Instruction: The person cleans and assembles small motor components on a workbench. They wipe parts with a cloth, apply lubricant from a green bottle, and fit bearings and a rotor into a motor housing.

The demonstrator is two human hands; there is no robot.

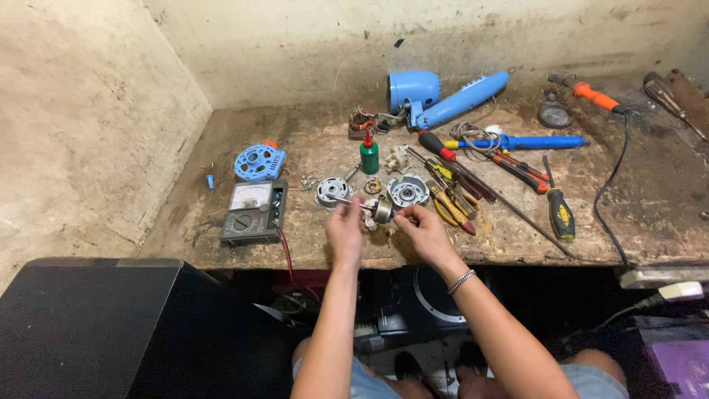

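Both hands hold a small metal motor rotor [381, 211] with a thin shaft, just above the front of the worn wooden bench [628, 222]. My left hand [345, 231] grips its left end, where the shaft sticks out. My right hand [421, 229], with a bracelet on the wrist, pinches its right end. Just behind the hands lie two round silver motor end covers [333, 191] [408, 191] and a small ring part [373, 186].
A grey analog multimeter [254, 212] with a red lead lies left of the hands; a blue round grille [259, 162] behind it. A green oil bottle [369, 155], blue fan housing [443, 96], screwdrivers [558, 210], pliers [452, 207] and a soldering iron [594, 96] are spread right and back. A black box [81, 325] stands front left.
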